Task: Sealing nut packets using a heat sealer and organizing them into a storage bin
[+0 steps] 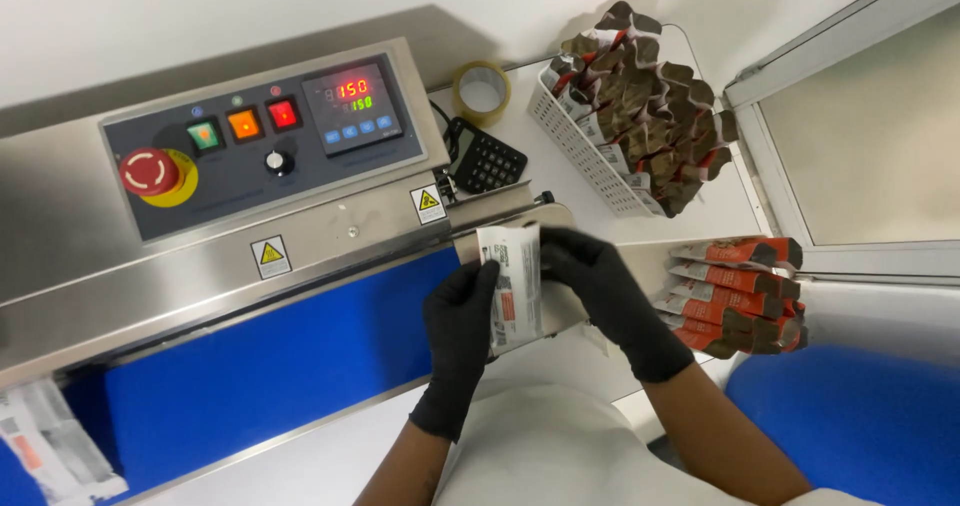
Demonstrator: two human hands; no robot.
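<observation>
Near the middle of the frame, both black-gloved hands hold one flat white sachet [515,288] upright at the infeed end of a steel band-sealing machine [330,236]. The left hand [460,331] pinches the sachet's left edge, thumb in front; the right hand [600,281] closes its fingers over the top right corner. The step in hand appears to be lining up the sachet's mouth with the sealer's slot, just above the blue conveyor belt [260,366]. The next move seems to call for a level top edge and a steady feed leftward. A stack of red and brown sachets [735,291] lies at the right, and a white basket [585,151] of more stands in the upper right on the bench [560,191].
</observation>
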